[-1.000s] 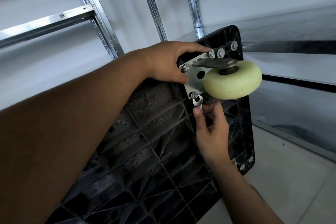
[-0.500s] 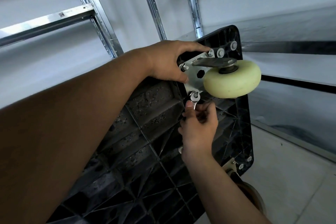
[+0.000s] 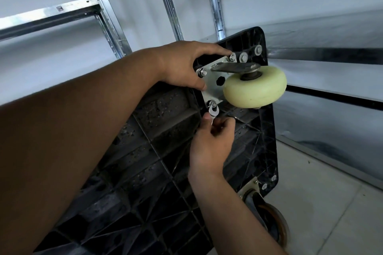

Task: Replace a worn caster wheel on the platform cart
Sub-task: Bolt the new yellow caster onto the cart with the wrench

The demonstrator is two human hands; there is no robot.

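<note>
Grey metal shelving stands against a pale wall. In front of it the platform cart is tipped up on edge, its black ribbed underside facing the camera.

At the cart's upper corner the left hand lies spread and holds nothing. Its forefinger reaches toward the upper nut and its thumb rests on the edge of the mounting plate, bracing it.

Just below, a small wrench sits on the plate's lower bolt. The right hand has its grip closed round the wrench handle, thumb and fingertips pinching it.

To the right of the plate the cream caster wheel stands out from the cart, bolted at this corner. It looks clean and unscuffed, so it is probably the replacement, already seated with nuts on at least three corners. The fourth corner is hidden behind the wheel. What seems left is working round the bolts, though the picture cannot show whether this one is being tightened or loosened.

Lower right, a darker caster sits close to the tiled floor.
</note>
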